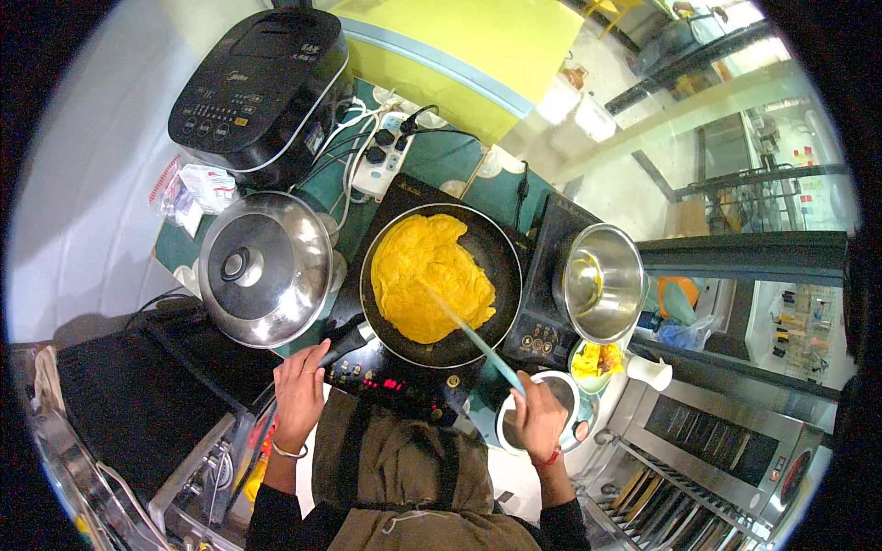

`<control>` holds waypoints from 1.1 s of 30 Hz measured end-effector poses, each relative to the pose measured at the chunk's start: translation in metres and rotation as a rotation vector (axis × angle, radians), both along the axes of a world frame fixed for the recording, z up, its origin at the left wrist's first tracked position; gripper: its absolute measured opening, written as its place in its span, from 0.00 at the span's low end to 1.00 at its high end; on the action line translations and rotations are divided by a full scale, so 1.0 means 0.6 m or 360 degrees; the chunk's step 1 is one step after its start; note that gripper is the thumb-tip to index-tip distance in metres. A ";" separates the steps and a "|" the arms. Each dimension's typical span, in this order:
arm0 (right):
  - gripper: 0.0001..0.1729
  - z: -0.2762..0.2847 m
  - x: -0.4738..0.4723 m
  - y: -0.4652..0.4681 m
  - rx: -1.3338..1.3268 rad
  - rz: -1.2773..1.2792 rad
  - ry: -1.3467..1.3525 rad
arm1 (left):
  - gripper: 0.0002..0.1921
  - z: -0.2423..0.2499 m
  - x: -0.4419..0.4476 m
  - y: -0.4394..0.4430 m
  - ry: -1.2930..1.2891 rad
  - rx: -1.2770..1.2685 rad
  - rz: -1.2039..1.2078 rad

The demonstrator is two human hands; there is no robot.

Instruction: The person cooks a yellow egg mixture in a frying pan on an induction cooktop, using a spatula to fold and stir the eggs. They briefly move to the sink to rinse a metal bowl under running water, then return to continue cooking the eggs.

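Note:
A thin yellow egg omelette [420, 282] lies in a black frying pan [490, 244], with a ragged upper right edge and bare pan beside it. The pan rests on a black induction cooker [406, 398] whose display glows red. At the lower left, my left hand [301, 386] holds the end of the pan's black handle [344, 346]. My right hand [541, 413] grips a slender teal utensil [493, 355], slanting up and left over the omelette. Its pale tip is blurred, so its exact shape is unclear.
A steel lid [293, 303] lies left of the pan, below a black rice cooker [255, 89]. A power strip [382, 155] with cables sits behind. Rightward are a second cooker [544, 275], a steel bowl [603, 313] and a bowl with yellow food [596, 365].

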State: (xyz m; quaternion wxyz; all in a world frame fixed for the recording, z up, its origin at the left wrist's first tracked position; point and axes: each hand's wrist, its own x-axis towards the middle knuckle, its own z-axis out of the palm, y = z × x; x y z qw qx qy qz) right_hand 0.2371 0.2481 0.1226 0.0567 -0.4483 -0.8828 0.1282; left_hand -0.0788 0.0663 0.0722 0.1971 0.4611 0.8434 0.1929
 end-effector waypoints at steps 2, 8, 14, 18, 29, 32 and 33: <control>0.17 0.007 0.009 0.004 0.0036 -0.0115 0.0092 | 0.22 0.000 0.001 0.000 0.0010 0.0007 -0.0007; 0.22 0.012 0.005 0.026 0.0126 -0.0207 -0.0122 | 0.23 -0.005 0.003 -0.001 0.0072 0.0002 -0.0024; 0.23 0.007 -0.015 0.015 0.0048 0.0076 -0.0266 | 0.23 -0.009 0.003 -0.002 0.0081 0.0023 -0.0010; 0.19 0.026 -0.003 0.024 -0.0062 0.0000 -0.0042 | 0.23 -0.008 0.003 -0.001 0.0072 0.0027 -0.0006; 0.14 0.055 0.033 0.173 -0.0425 -0.0199 -0.0248 | 0.23 -0.009 0.002 -0.005 0.0086 0.0079 -0.0023; 0.15 0.021 0.026 0.206 -0.1104 -0.0304 0.0209 | 0.23 -0.010 0.002 -0.004 0.0096 0.0065 -0.0018; 0.16 0.015 0.024 0.213 -0.1386 -0.0483 0.0285 | 0.23 -0.010 0.002 -0.004 0.0093 0.0058 -0.0018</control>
